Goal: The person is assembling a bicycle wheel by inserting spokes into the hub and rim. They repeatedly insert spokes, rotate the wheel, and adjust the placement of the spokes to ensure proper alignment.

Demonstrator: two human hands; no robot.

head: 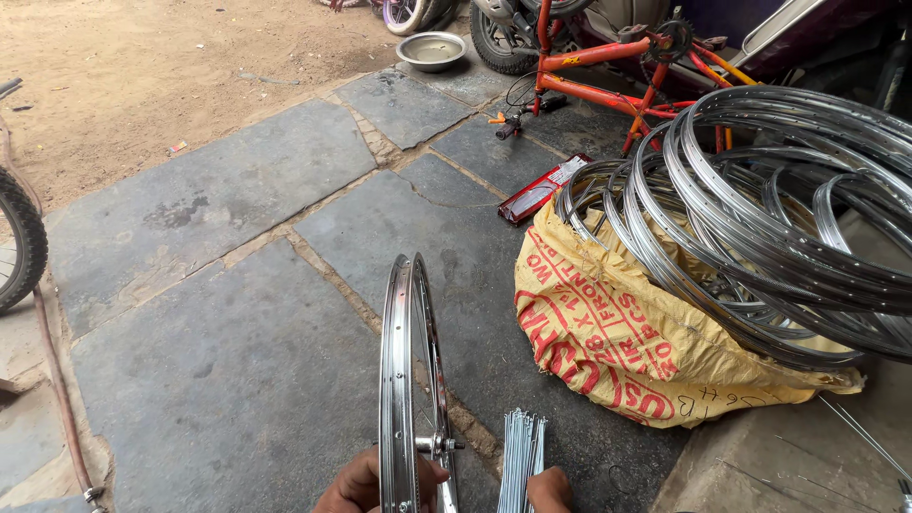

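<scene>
— What's the left hand (359, 486) up to down there?

— Its grip is wrapped around the near edge of a chrome rim (407, 380), holding it upright on edge. There's a hub (433, 444) inside the rim, just above the hand, with a few thin spokes running off it.

— And the right hand (549, 490)?

— Closed on a bundle of loose spokes (521, 458), standing just beside the rim and fanned upward from the fingers.

— So which step is this, you'd say?

— Lacing, I'd judge, and early on: most of the rim's holes look bare. The next move calls for singling out one spoke from the bundle and steadying the rim so the hub doesn't swing.

— What's around them?

— Grey stone floor (237, 361) underneath. To the right a yellow sack (608, 342) with a heap of bare chrome rims (779, 218) on it. Farther back an orange bicycle frame (608, 71), a metal bowl (430, 49), then sandy ground.
</scene>
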